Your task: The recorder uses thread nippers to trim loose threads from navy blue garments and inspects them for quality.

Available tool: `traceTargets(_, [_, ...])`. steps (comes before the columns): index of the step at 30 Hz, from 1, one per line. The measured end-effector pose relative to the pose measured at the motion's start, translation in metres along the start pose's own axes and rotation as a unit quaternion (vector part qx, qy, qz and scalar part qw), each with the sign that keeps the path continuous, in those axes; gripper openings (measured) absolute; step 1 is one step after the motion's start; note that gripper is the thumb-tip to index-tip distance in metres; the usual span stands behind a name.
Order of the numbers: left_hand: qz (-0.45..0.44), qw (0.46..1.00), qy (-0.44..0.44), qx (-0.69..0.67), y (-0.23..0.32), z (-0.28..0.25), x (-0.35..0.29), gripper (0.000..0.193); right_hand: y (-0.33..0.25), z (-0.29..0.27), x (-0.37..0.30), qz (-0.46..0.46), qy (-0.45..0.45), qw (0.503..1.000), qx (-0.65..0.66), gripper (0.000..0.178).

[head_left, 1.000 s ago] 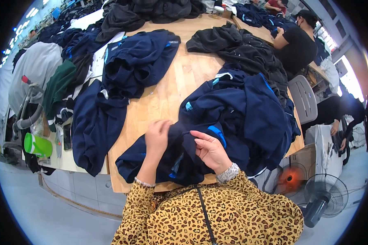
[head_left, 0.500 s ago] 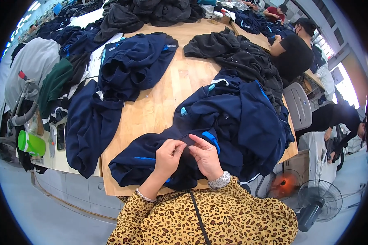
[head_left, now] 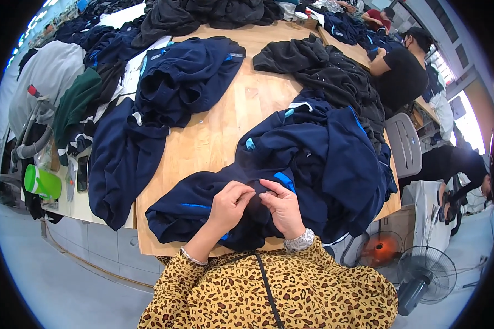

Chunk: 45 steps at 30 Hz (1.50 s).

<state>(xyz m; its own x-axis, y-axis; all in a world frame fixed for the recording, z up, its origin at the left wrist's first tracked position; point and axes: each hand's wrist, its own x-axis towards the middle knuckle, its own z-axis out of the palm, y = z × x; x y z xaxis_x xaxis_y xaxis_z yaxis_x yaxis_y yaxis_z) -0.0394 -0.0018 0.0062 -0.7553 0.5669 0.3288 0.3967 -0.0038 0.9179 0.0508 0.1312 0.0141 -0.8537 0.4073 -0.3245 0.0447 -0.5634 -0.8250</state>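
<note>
Across the near part of the table lies a navy blue garment (head_left: 335,159) with bright blue trim and light blue patches. Both of my hands are over its near fold. My left hand (head_left: 229,208) is closed in a pinch, thumb against index finger; whatever is between the tips is too small to make out. Beside it, my right hand (head_left: 282,208) has its thumb and index finger bent around a bit of the dark cloth. A small gap separates the two sets of fingertips.
Another navy garment (head_left: 186,77) lies at the left, and black garments (head_left: 335,71) at the far right of the wooden table (head_left: 225,109). A green cup (head_left: 43,182) stands on the left side table. A chair (head_left: 403,143), fans (head_left: 426,277) and a co-worker (head_left: 403,71) are at the right.
My hands have drawn slightly apart over the cloth, the right one shifting a little to the right. The view has tilted slightly; the garments lie as before.
</note>
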Motion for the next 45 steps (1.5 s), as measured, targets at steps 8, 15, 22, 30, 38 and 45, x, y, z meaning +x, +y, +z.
traceTargets(8, [-0.282,0.917,-0.001,-0.282,0.005,-0.007,-0.004,0.008,-0.001,0.005,-0.003,0.004,-0.003,1.0,0.023,0.041])
traceTargets(15, [-0.056,0.998,0.004,-0.029,-0.003,-0.001,-0.011,0.009,0.005,0.002,0.001,-0.159,-0.066,0.974,-0.15,0.041])
traceTargets(22, [-0.282,0.935,-0.029,-0.213,0.006,-0.009,-0.007,0.01,0.0,0.005,-0.003,-0.153,-0.08,0.958,-0.228,0.024])
traceTargets(30, [-0.162,0.98,-0.05,-0.102,0.004,-0.005,-0.006,0.013,0.002,0.003,0.001,-0.272,-0.066,0.886,-0.371,0.015])
traceTargets(38, [-0.212,0.963,-0.104,-0.127,0.013,-0.017,-0.001,0.013,-0.001,-0.004,0.006,-0.143,-0.117,0.942,-0.281,0.01])
traceTargets(45, [-0.281,0.936,-0.125,-0.173,0.011,-0.038,-0.002,0.034,-0.002,-0.004,0.008,0.027,-0.112,0.987,-0.11,0.01])
